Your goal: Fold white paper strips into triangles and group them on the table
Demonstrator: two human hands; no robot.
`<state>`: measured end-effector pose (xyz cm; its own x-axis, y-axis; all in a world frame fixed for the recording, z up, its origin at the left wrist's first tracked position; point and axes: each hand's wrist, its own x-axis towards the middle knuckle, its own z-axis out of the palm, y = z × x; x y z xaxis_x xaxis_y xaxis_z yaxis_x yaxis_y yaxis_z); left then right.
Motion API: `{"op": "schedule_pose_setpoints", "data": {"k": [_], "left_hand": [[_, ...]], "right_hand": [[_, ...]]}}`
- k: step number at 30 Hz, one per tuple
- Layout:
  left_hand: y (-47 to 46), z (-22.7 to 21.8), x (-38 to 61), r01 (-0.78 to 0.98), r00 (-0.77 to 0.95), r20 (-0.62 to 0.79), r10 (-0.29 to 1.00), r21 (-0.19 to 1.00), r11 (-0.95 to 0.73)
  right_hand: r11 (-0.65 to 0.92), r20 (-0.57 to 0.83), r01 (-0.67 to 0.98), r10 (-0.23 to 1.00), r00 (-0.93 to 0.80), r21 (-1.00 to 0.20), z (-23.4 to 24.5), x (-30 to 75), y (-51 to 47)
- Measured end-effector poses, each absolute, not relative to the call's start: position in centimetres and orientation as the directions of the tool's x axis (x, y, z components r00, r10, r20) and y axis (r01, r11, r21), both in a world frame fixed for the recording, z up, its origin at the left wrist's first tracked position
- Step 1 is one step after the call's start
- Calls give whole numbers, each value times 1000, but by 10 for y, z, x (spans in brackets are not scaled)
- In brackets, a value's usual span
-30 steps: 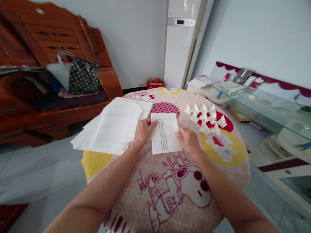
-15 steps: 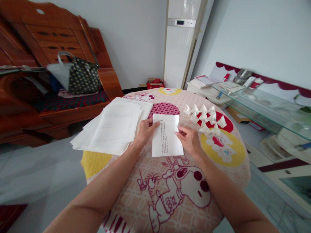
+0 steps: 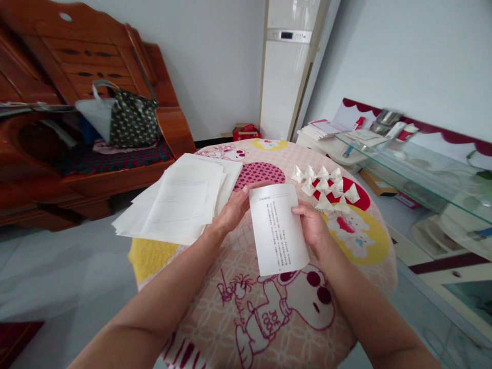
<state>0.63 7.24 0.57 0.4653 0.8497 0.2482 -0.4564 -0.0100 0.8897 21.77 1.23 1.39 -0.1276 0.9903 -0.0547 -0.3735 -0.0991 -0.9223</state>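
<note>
A sheet of printed paper (image 3: pixel 279 230), looking folded to a smaller size, is lifted and tilted above the round table. My right hand (image 3: pixel 313 225) pinches its right edge, thumb on the printed face. Beside the left edge is my left hand (image 3: pixel 234 210), open, its fingers stretched out and partly hidden behind the paper's top; its thumb lies off the sheet. To the left spreads a loose stack of white paper (image 3: pixel 180 200). Several small folded paper pyramids (image 3: pixel 323 185) stand in rows to the right of my right hand.
A patterned cloth (image 3: pixel 215 318) with cartoon figures covers the round table. At the right stands a glass-topped cabinet (image 3: pixel 415 169) bearing cups and papers. A wooden bench (image 3: pixel 96 56) with bags (image 3: pixel 132 120) is at the left, and a tall white air conditioner (image 3: pixel 284 87) stands behind.
The paper has risen toward me, turned and shifted a little right. My left hand has let go of its left edge and its fingers have straightened; my right hand still grips it.
</note>
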Motion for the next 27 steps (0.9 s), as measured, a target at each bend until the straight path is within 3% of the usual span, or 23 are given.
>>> {"op": "schedule_pose_setpoints", "data": {"k": [5,13,21,24,27], "left_hand": [[73,9,6,-469,492,243,836,883,20],[71,25,-11,-388,410,333,849,906,-167],[56,52,-20,-437,381,235,894,898,-50],[57,52,-22,-378,419,146,896,926,26],[64,41,-19,-208,515,55,856,976,62]], "right_hand": [[-32,-5,-416,998,-66,-909,11,224,14],[-67,-12,-522,994,-107,-850,24,227,10],[-140,0,-365,933,-360,-920,23,237,4],[-158,-52,-275,932,-358,-948,24,244,5],[-126,-73,-183,960,-270,-975,20,253,14]]}}
